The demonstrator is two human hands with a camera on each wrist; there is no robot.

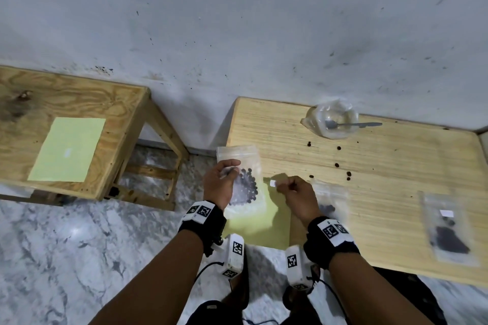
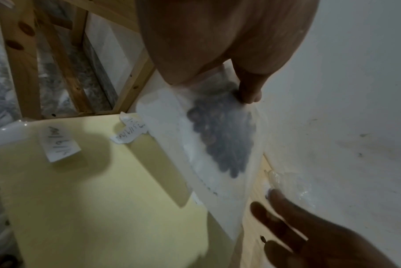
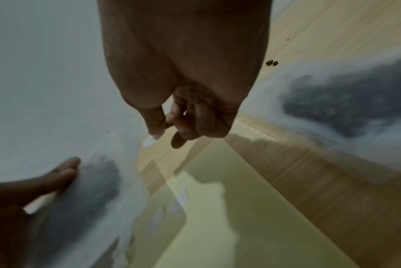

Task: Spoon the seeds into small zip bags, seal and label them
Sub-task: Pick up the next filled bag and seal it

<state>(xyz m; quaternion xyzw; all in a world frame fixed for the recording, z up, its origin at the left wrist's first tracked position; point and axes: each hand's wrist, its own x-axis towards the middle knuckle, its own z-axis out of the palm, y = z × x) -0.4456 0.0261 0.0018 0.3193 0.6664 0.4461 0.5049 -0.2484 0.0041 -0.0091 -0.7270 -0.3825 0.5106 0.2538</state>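
My left hand (image 1: pixel 231 171) grips a clear zip bag (image 1: pixel 244 185) of dark seeds upright over the table's left edge; in the left wrist view the thumb (image 2: pixel 249 90) presses the zip bag (image 2: pixel 217 137). Just to its right, my right hand (image 1: pixel 284 185) pinches a small white label (image 1: pixel 273 183) between thumb and fingertip, seen also as the label (image 3: pixel 149 141) in the right wrist view. Below both hands lies a yellow backing sheet (image 1: pixel 260 221) carrying written labels (image 2: pixel 57 146). A second seed bag (image 1: pixel 330 206) lies under my right wrist.
A labelled seed bag (image 1: pixel 449 232) lies at the table's right. A clear plastic bowl (image 1: pixel 332 120) with a spoon (image 1: pixel 353 124) stands at the back. Loose seeds (image 1: pixel 336 165) dot the wooden table (image 1: pixel 383 166). A wooden stool (image 1: pixel 79 119) with a green sheet (image 1: pixel 68 149) stands to the left.
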